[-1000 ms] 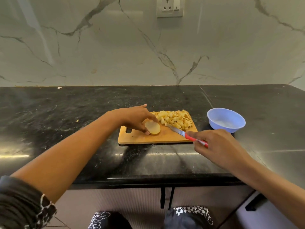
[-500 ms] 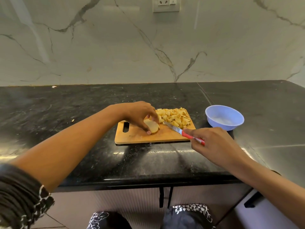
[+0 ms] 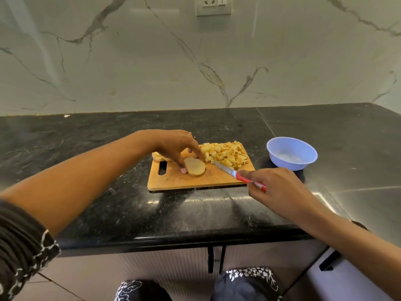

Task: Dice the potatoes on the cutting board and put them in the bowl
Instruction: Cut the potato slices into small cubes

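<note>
On the black counter (image 3: 65, 135) lies the board (image 3: 195, 181), the bowl (image 3: 288, 165) just right of it. Diced potato (image 3: 225, 155) heaps the board's far right corner. The left hand (image 3: 173, 146) pinches a slice (image 3: 194, 169) lying flat on the board; the right hand (image 3: 280, 190) grips the knife (image 3: 237, 175).

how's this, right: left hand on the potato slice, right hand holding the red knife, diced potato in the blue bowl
One error: the head view shows the diced potato piled on the cutting board, not in the blue bowl. Left hand, potato slice, right hand and red knife are as stated.
</note>
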A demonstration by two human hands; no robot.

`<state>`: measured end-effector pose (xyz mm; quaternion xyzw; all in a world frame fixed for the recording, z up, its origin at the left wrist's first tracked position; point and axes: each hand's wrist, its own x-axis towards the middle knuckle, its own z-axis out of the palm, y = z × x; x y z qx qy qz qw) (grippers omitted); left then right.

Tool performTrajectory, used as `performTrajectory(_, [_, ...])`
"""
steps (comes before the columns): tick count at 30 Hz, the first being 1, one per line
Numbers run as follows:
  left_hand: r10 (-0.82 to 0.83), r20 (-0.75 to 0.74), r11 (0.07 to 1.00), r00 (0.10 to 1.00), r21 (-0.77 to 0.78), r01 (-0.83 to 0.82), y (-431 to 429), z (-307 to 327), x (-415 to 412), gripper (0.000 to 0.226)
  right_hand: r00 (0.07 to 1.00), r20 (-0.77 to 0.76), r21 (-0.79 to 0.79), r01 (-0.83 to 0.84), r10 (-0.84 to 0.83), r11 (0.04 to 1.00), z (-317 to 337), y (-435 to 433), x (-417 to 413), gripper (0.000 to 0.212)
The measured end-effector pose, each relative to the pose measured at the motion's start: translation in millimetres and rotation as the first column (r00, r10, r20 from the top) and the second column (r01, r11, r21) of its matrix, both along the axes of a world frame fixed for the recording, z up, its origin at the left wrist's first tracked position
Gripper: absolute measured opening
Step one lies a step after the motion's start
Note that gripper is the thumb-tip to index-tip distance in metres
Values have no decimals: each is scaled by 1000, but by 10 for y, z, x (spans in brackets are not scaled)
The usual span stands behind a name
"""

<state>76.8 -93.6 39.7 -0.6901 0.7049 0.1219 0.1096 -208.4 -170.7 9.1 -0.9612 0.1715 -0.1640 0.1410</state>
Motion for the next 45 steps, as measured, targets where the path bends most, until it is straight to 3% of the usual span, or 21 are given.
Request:
performTrajectory(6, [-7, -9, 1000, 1000, -24, 7, -8, -7, 12, 51, 1000, 12, -5, -12, 12, 1000, -44, -3, 19, 38])
performTrajectory(15, [48, -53, 997, 997, 66, -45, -116, 65, -81, 51, 1000, -11, -6, -17, 17, 1000, -50, -21, 15, 40])
performTrajectory(21, [105, 56, 994, 993, -16, -105, -1, -27, -138, 55, 999, 20, -14, -28, 29, 1000, -96, -5, 19, 42])
performTrajectory(25, [231, 182, 971, 956, -95, -217, 116, -104, -290, 57, 999, 22, -12, -31, 31, 999, -109, 13, 23, 43])
performTrajectory(32, [551, 207, 824, 809, -292, -486, 481, -260, -695, 60, 999, 24, -12, -47, 47, 999, -152, 3, 124, 41])
performTrajectory(36, [698, -62, 633, 714, -413, -655, 893, -617, -1103, 57, 998, 36, -9, -57, 57, 998, -173, 19, 188, 39])
performTrajectory(39, [729, -122, 593, 674, -381, -710, 953, -801, -1287, 69, 997, 51, -43, -51, 53, 998, -184, 76, 228, 39])
performTrajectory(45, [733, -134, 561, 667, -436, -704, 811, -818, -1182, 60, 996, 33, -114, -73, 77, 991, -265, 180, 326, 45])
